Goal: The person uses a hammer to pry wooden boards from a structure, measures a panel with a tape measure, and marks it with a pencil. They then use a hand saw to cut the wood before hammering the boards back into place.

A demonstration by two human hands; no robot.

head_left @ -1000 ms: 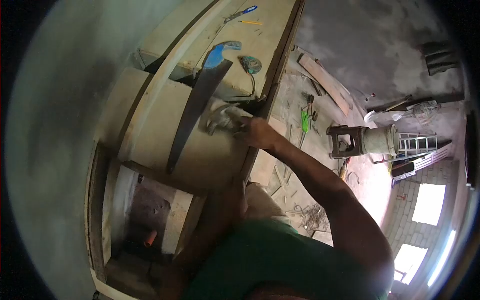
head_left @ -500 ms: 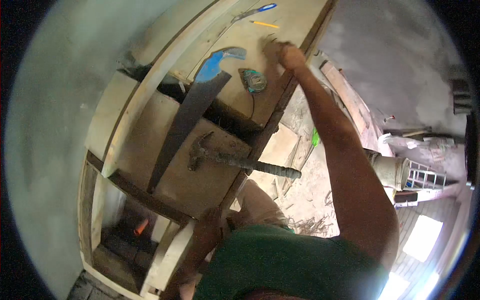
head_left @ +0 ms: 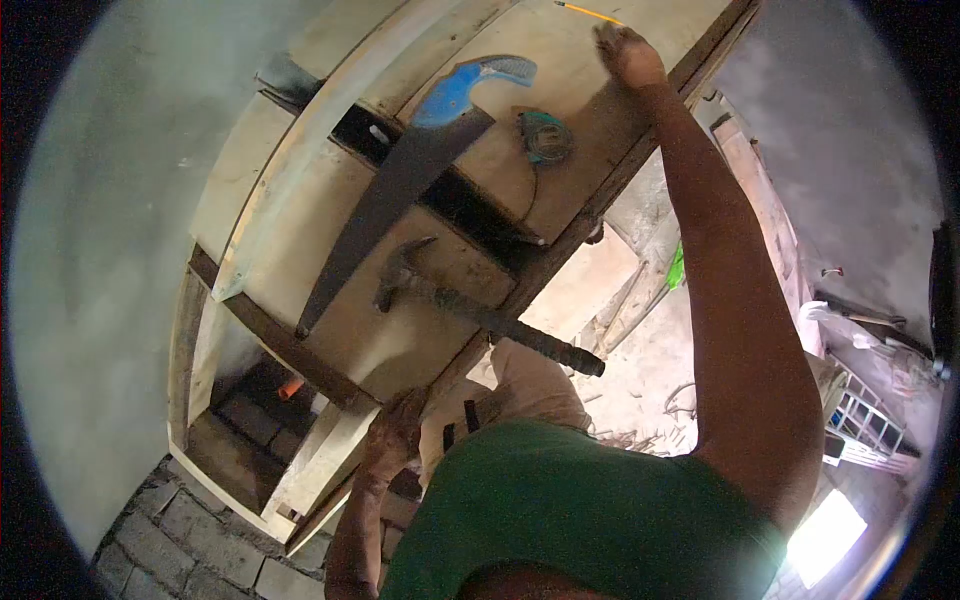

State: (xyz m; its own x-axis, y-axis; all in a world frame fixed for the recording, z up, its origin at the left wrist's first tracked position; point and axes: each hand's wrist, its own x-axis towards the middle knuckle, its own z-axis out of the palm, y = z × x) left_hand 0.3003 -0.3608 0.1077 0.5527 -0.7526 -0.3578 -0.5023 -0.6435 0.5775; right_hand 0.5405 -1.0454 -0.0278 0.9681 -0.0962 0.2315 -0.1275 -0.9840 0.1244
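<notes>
My right hand (head_left: 632,60) reaches over the wooden board, its partly bent fingers apart and the tips right at the near end of a yellow pencil (head_left: 592,13). My left hand (head_left: 395,435) rests at the near corner of the wooden frame (head_left: 300,360), fingers laid along the edge. Between the hands lie a handsaw (head_left: 400,190) with a blue handle, a teal tape measure (head_left: 545,138) and a claw hammer (head_left: 480,312). The hammer's wrapped handle sticks out past the board's edge.
Dark gaps (head_left: 475,220) separate the boards. An orange object (head_left: 290,388) sits inside the frame's lower opening. On the floor to the right are a pale panel (head_left: 585,285), a green item (head_left: 676,268) and a white ladder (head_left: 865,405). A plastered wall (head_left: 100,250) stands at left.
My right hand has moved up the board to the pencil's end. The view has shifted, so the tools appear farther right and the blue-handled tool beyond the pencil has left the picture.
</notes>
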